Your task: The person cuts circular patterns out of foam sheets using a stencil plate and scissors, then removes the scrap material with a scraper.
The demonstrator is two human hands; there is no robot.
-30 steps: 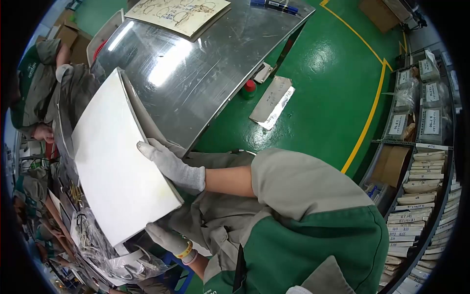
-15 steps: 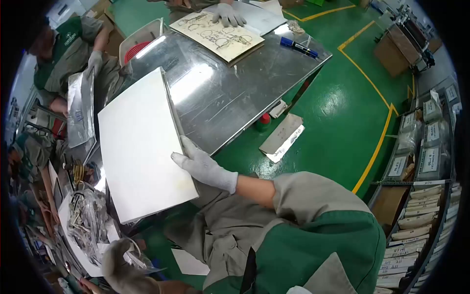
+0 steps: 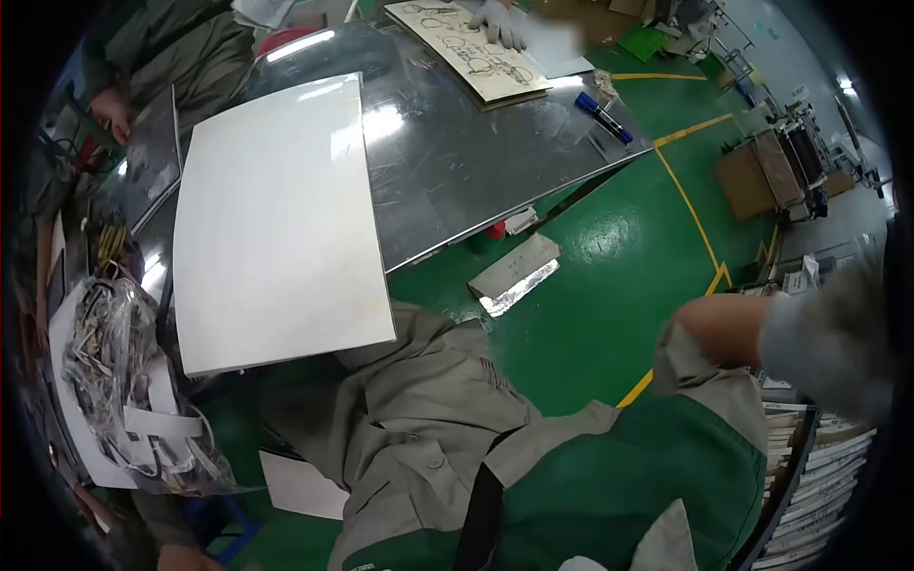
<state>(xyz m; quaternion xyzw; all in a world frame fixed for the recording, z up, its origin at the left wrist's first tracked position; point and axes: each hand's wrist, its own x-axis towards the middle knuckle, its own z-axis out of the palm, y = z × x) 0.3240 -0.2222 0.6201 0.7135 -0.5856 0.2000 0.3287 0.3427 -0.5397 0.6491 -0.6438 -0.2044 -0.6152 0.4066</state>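
Note:
A large white board (image 3: 276,228) rests on the metal table (image 3: 457,171), its near part reaching past the table edge, with neither of my hands on it. My right hand (image 3: 828,333), in a pale glove, is raised at the far right beside the shelving; its fingers are smeared by motion and dark at the view's edge. Low on the left, my left hand (image 3: 164,521) shows only in part, below a clear plastic bag (image 3: 119,381) of mixed parts. Its fingers are hidden, so what it touches cannot be made out.
A co-worker's gloved hand (image 3: 497,26) lies on a board with drawings (image 3: 466,48) at the table's far side. Blue markers (image 3: 603,118) lie near its right corner. Another person (image 3: 171,57) sits at upper left. A cardboard piece (image 3: 514,274) is on the green floor. Shelves stand right.
My right hand has let go of the white board and swung far right. The board now lies flatter over the table edge. My left hand has moved lower and left, and the view has shifted.

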